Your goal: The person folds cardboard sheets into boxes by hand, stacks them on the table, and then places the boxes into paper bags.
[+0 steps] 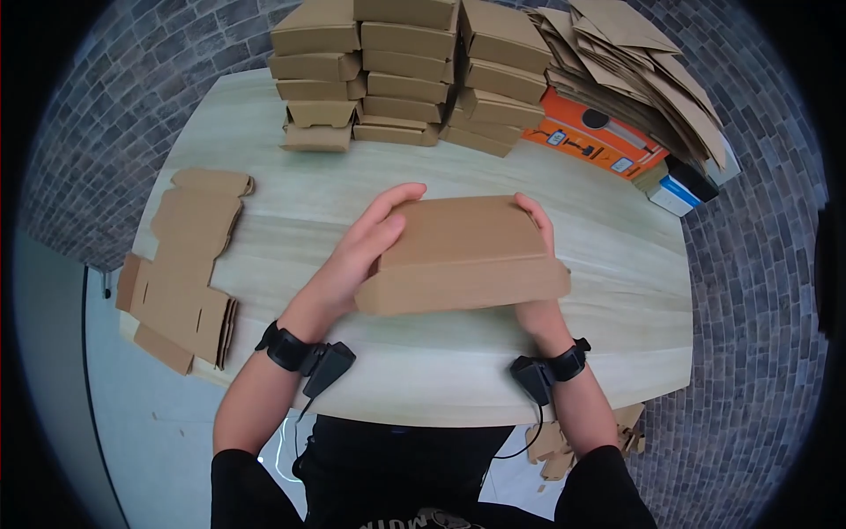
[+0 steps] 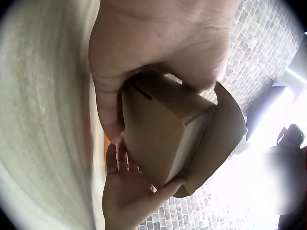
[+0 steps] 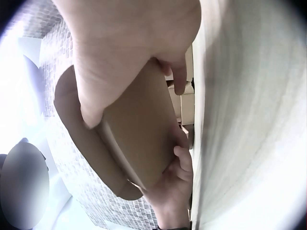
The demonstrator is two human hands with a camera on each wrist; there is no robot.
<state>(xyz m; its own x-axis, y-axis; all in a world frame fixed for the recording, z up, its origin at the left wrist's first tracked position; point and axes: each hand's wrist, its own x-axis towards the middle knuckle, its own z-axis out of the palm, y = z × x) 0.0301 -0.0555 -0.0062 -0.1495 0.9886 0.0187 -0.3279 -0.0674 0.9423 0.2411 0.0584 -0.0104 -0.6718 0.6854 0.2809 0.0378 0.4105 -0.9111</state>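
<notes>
A brown cardboard box [image 1: 471, 234] is held above the table between both hands, its front flap [image 1: 465, 286] sticking out toward the body. The left hand [image 1: 357, 256] grips the box's left end, thumb on the near side in the head view. At the right end, the right hand [image 1: 539, 264] grips it, partly hidden behind the flap. In the left wrist view a slot shows in the side of the box [image 2: 158, 124], and its flap stands out from the edge. The right wrist view shows the box [image 3: 139, 120] with fingers of both hands around it.
Stacks of folded boxes [image 1: 405, 70] stand at the table's back. Flat cardboard pieces [image 1: 185, 264] lie at the left. At the back right, flattened cardboard [image 1: 634, 62] rests on an orange box [image 1: 590, 137], beside a small blue-and-white box [image 1: 674, 196]. Cardboard scraps lie on the floor.
</notes>
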